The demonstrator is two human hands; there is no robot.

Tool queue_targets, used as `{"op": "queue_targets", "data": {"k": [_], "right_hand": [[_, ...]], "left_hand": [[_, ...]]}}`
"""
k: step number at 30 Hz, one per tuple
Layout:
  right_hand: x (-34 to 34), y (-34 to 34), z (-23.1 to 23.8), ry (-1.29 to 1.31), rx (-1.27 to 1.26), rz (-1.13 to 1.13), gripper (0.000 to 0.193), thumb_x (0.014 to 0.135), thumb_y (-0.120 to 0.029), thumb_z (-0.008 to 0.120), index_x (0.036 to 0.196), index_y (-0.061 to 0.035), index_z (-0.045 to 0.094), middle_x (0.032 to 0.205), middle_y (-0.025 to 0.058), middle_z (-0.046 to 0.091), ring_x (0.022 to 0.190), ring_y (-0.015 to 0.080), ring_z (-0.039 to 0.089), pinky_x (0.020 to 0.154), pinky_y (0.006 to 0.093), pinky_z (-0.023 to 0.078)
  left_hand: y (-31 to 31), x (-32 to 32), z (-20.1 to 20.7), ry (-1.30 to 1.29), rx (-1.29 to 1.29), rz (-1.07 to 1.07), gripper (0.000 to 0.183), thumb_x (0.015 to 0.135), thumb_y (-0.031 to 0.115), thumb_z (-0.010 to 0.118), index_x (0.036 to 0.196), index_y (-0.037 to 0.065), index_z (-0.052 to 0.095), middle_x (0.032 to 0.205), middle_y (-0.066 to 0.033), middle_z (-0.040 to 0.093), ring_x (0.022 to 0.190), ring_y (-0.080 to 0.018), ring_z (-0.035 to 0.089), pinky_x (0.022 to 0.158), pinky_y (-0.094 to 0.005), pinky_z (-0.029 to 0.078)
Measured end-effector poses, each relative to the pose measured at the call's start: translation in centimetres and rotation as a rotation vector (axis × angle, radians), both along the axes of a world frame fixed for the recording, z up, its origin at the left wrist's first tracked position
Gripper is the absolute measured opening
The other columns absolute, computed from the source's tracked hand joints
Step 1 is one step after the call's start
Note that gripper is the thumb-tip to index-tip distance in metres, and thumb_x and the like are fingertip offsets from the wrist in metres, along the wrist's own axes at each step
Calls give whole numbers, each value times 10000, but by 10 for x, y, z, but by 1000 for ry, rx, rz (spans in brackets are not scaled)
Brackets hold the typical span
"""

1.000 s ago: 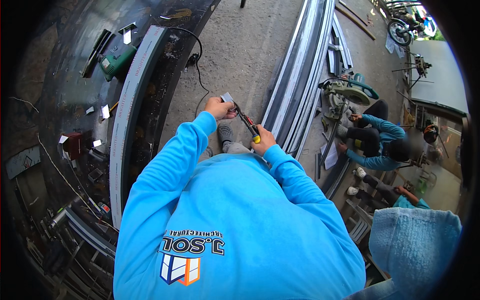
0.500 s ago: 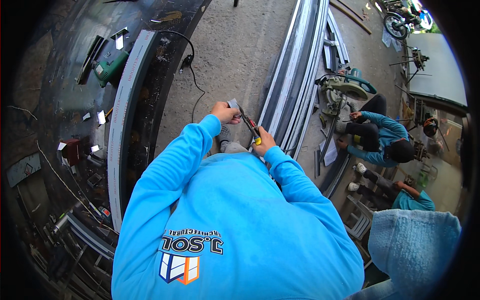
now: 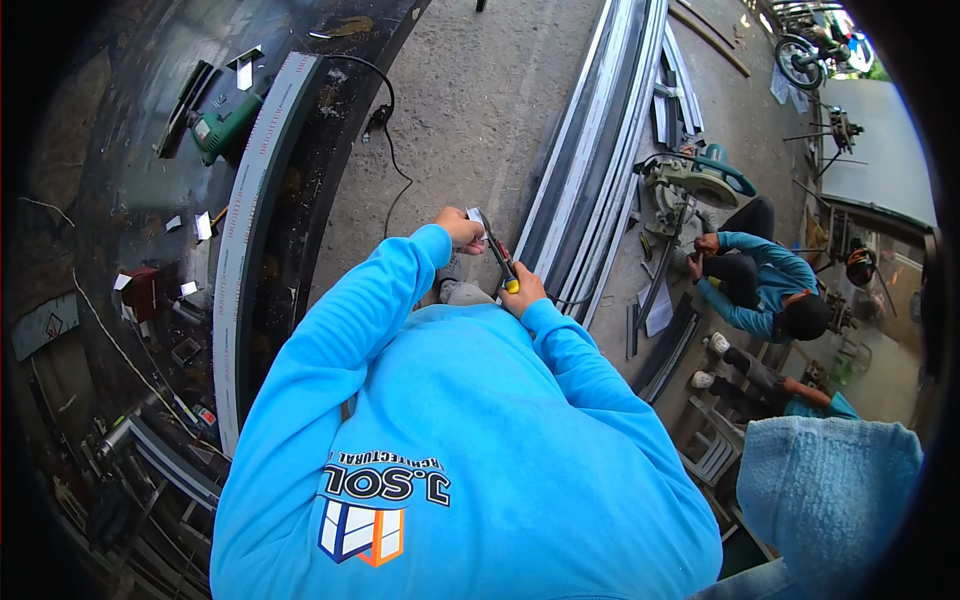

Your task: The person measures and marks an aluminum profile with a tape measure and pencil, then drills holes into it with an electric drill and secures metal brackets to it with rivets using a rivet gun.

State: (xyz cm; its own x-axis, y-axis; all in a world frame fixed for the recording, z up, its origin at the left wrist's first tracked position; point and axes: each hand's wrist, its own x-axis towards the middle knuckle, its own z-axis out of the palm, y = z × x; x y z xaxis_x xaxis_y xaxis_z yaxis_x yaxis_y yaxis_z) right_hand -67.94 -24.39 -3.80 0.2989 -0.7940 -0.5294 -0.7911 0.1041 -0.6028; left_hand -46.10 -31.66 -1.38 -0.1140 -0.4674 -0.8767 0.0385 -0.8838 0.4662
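My left hand [image 3: 460, 231] is closed on a small shiny metal piece [image 3: 475, 218], pinched between the fingers. In my right hand [image 3: 525, 291] are tin snips [image 3: 497, 248] with red and yellow grips, my fingers wrapped round the handles. Their dark jaws point up and left and meet the metal piece; whether they bite into it is too small to tell. Both hands are in front of my body, above the concrete floor, with part of my shoe [image 3: 465, 293] below them.
Long metal profiles [image 3: 590, 140] lie to the right. A wrapped profile [image 3: 245, 220], a green power tool [image 3: 222, 130] and metal scraps cover the dark table at left. Further right are a mitre saw [image 3: 690, 180], a crouching person [image 3: 765, 270] and another seated person [image 3: 800, 385].
My left hand and the metal piece have shifted slightly right, and the snips stand steeper with their handles closer together. The crouching person's hands have moved.
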Motion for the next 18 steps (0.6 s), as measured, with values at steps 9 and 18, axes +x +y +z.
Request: {"op": "queue_targets", "data": {"k": [9,18], "right_hand": [[22,11,-54,-36,-43,-273,257,740,-202,693,909,-16,641,819,195,680,773,353,668,728,445,524],[79,-84,65,50,240,334,522,695,-169,744,1136,27,544,890,178,645,876,347,652,780,391,519]], "left_hand": [[18,-12,-22,37,28,-63,157,820,12,650,952,-72,652,869,-181,706,666,-211,706,579,-299,610],[147,114,36,-411,-667,-57,302,814,211,649,1065,44,638,891,-182,675,836,-335,660,765,-422,504]]}}
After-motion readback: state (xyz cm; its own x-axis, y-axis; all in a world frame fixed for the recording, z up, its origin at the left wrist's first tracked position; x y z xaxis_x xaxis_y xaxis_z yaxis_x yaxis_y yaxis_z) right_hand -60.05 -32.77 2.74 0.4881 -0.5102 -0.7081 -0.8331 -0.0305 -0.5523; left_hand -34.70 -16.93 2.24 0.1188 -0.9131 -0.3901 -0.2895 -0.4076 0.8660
